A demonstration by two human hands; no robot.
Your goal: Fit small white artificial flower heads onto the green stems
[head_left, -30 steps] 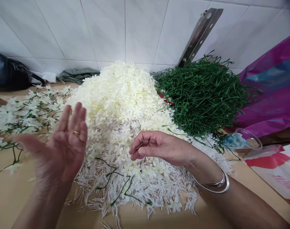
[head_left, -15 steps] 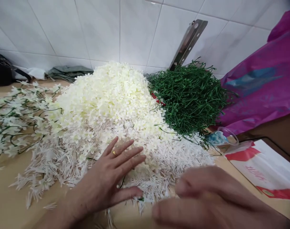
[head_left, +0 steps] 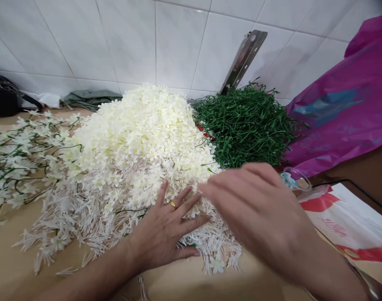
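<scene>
My left hand (head_left: 165, 232), with a gold ring on one finger, lies palm down and fingers spread on the front of the pile of white artificial flower heads (head_left: 153, 121). Thin white stalks (head_left: 84, 217) spread in front of the pile and around this hand. Over the right side of the pile hovers my right hand (head_left: 260, 209), blurred by motion, its fingers close together and pointing left. Its thumb and anything in its grasp are hidden. Just beyond it sits a heap of green plastic stems (head_left: 247, 125). One loose white flower (head_left: 217, 264) lies near the front.
White flowers joined to green stems (head_left: 18, 163) lie at the left. A large purple bag (head_left: 341, 104) stands at the right, near a clear plastic cup (head_left: 299, 179) and a red and white packet (head_left: 341, 217). A metal bracket (head_left: 244, 62) leans on the tiled wall.
My left hand has slid right along the front of the pile, still spread. My right hand has moved up and forward, from the front edge to the pile's right side. The view has shifted slightly.
</scene>
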